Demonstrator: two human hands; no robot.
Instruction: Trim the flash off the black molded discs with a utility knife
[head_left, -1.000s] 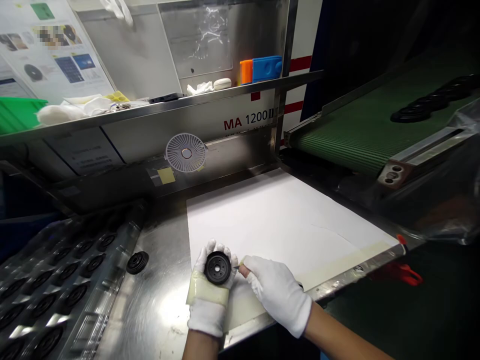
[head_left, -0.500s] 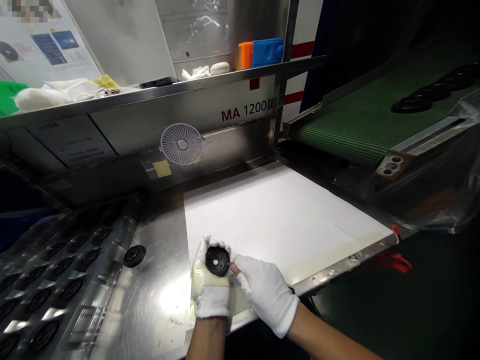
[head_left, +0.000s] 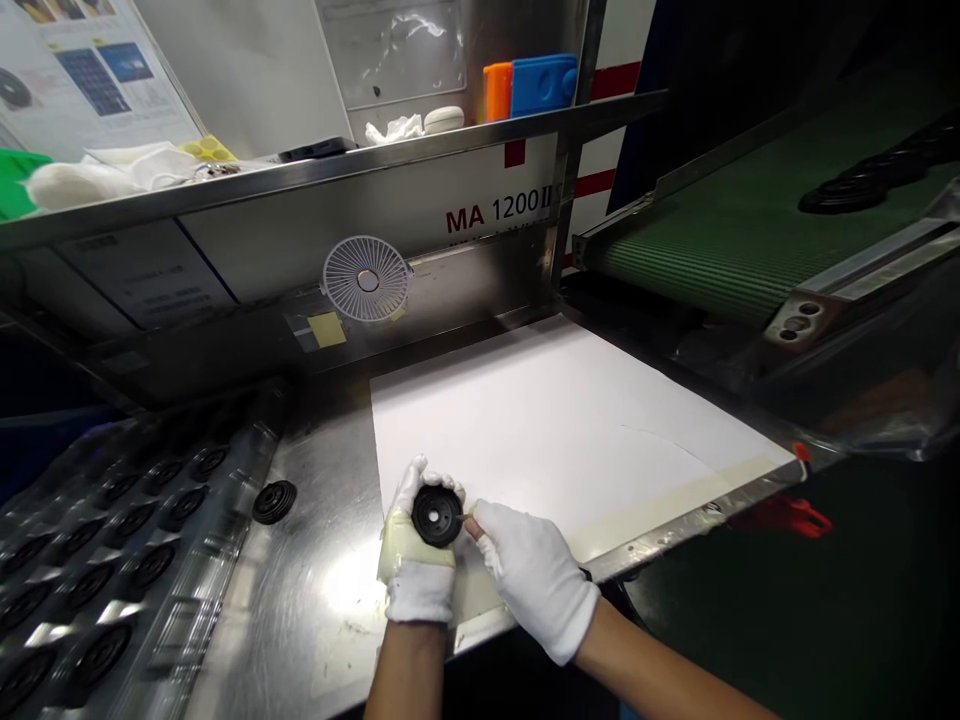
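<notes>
My left hand (head_left: pixel 415 565), in a white glove wrapped with pale tape, is shut on a round black rubber disc (head_left: pixel 436 516) with a central hole. It holds the disc just above the near edge of a white paper sheet (head_left: pixel 570 420). My right hand (head_left: pixel 534 580), also white-gloved, sits against the disc's right side. Its fingertips pinch a thin pick (head_left: pixel 469 517), whose tip reaches the disc's rim. The pick is mostly hidden by my fingers.
A loose black disc (head_left: pixel 274 502) lies on the steel table (head_left: pixel 322 590), left of my hands. Further left is a plastic tray (head_left: pixel 112 540) of black discs. A green conveyor belt (head_left: pixel 720 250) carries black discs (head_left: pixel 847 195) at right. A steel shelf (head_left: pixel 322 175) runs above.
The whole scene sits slightly higher in the view. My right hand has moved a little left, closer to the disc, and both hands still hold their grip.
</notes>
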